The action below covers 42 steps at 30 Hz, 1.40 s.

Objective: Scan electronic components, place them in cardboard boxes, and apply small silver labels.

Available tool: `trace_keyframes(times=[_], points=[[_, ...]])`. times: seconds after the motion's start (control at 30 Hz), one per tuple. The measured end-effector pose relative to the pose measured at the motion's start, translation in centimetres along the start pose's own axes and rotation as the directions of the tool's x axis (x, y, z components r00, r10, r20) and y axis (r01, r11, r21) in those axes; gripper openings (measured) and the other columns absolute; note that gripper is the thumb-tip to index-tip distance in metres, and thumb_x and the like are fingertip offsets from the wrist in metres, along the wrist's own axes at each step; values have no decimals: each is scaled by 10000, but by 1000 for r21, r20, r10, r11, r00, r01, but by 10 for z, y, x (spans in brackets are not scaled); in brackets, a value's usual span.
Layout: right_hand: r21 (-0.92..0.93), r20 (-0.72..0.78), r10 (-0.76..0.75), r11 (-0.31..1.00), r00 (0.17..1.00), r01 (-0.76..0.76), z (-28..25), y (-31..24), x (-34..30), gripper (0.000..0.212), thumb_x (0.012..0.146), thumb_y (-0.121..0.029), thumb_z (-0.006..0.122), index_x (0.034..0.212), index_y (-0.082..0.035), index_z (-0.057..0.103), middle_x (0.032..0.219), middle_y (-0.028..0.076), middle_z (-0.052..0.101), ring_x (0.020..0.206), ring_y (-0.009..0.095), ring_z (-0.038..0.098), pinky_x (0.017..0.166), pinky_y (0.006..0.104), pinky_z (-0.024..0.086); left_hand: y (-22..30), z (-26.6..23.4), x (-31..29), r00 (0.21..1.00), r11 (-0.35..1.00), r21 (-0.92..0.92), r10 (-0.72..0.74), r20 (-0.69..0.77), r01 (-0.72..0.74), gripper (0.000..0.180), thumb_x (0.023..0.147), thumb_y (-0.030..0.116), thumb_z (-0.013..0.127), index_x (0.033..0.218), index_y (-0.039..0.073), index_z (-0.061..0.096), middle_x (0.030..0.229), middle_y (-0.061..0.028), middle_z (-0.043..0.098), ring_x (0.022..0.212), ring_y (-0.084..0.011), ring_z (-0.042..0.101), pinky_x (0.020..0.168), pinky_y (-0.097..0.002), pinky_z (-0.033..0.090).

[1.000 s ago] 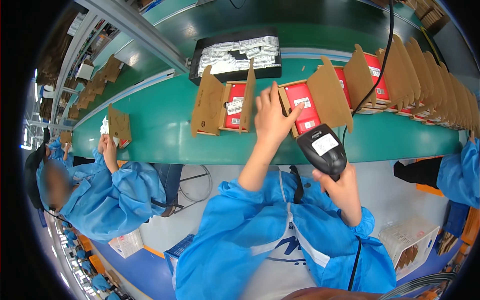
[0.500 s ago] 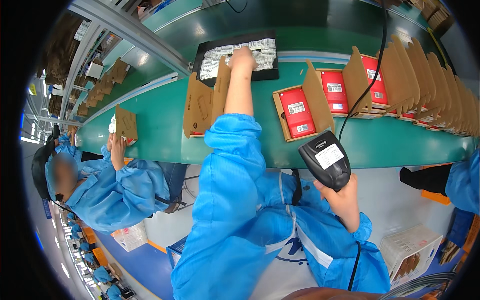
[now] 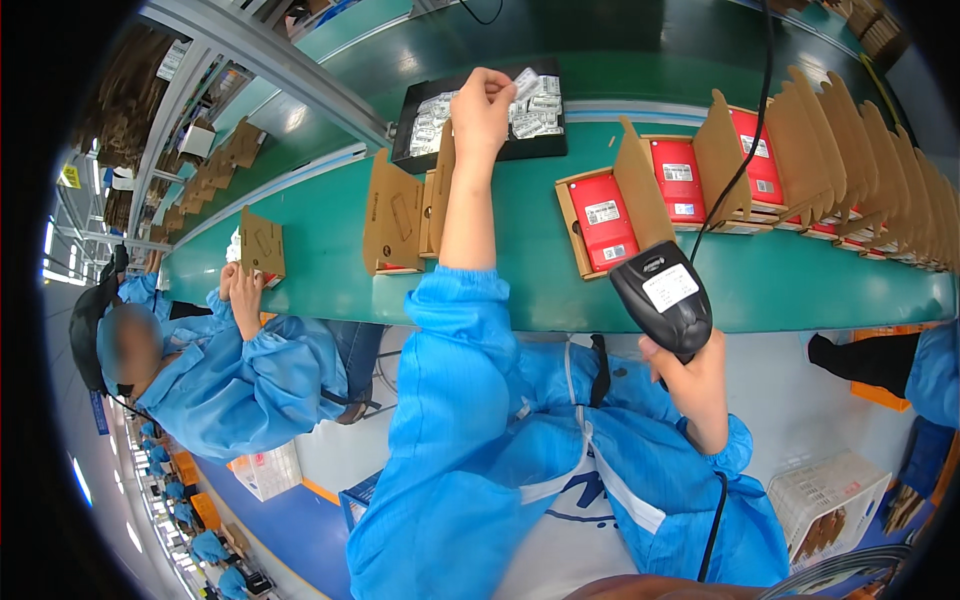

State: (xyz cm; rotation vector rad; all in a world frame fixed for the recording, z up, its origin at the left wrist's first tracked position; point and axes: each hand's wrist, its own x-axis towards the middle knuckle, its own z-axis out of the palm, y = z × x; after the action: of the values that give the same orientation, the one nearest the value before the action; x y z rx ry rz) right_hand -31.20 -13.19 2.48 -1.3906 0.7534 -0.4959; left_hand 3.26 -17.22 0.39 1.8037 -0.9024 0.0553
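My left hand [image 3: 480, 118] pinches a small white labelled packet [image 3: 525, 83] between thumb and fingertips. It is held just above a black tray [image 3: 543, 148] of similar white packets [image 3: 540, 122]. My right hand [image 3: 694, 384] is wrapped around the handle of a black corded barcode scanner [image 3: 662, 298] with a white label on it. Beyond the scanner's head lies an open cardboard box with a red item [image 3: 603, 222] inside, which bears white stickers. Left of my left forearm stand open brown cardboard boxes [image 3: 393, 215], partly hidden by the arm.
A row of open cardboard boxes [image 3: 810, 150] with red contents runs along the right of the green bench [image 3: 330, 225]. The scanner's cable [image 3: 735, 170] hangs across them. At the left, a co-worker in blue [image 3: 240, 375] handles another box [image 3: 262, 245]. White crates stand on the floor.
My left hand has lifted out of the packets in the tray and now has one packet in its fingers. The scanner has shifted slightly right in the picture, still in my right hand.
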Motion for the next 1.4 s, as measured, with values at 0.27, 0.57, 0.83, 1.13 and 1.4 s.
trace_keyframes(times=[0.27, 0.57, 0.83, 1.13, 1.4], points=[[-99, -14, -123, 988, 992, 121, 11, -2, 12, 212, 721, -102, 697, 885, 4, 615, 678, 83, 635, 584, 171, 609, 542, 282, 456, 85, -28, -115, 964, 868, -466, -48, 261, 170, 143, 792, 23, 598, 921, -28, 633, 921, -71, 618, 785, -103, 596, 653, -226, 495], [-277, 77, -179, 941, 981, 194, -1, -6, -22, 508, 664, -123, 750, 1086, 27, 510, 901, 145, 658, 856, 251, 655, 718, 327, 503, 54, -6, -139, 957, 999, -42, 24, 289, -13, 136, 753, 94, 656, 885, 64, 672, 766, -44, 629, 694, -114, 556, 574, -239, 445], [-206, -33, -135, 970, 990, 125, -25, 10, -40, 399, 660, -82, 729, 1002, 20, 552, 851, 122, 666, 779, 204, 658, 692, 296, 500, 45, 31, -153, 972, 968, 149, 182, 152, -204, 405, 715, 161, 665, 1108, 105, 589, 1301, -99, 424, 1190, -308, 367, 946, -403, 340], [-216, -10, -149, 966, 989, 143, -30, 14, -40, 362, 671, -89, 721, 979, 20, 566, 839, 122, 665, 743, 201, 658, 659, 295, 496, 66, 39, -174, 934, 774, 577, 51, 355, -261, 912, 645, 321, 695, 1399, 131, 218, 1456, -176, 130, 1266, -354, 287, 926, -516, 326], [-200, 33, -288, 936, 957, 288, -22, 15, -30, 522, 678, -82, 716, 1142, 25, 501, 895, 133, 663, 817, 230, 660, 713, 305, 497, -3, -63, -159, 968, 848, 479, 145, 202, -227, 867, 611, 218, 673, 1360, 57, 268, 1436, -137, 219, 1223, -357, 327, 984, -428, 344]])
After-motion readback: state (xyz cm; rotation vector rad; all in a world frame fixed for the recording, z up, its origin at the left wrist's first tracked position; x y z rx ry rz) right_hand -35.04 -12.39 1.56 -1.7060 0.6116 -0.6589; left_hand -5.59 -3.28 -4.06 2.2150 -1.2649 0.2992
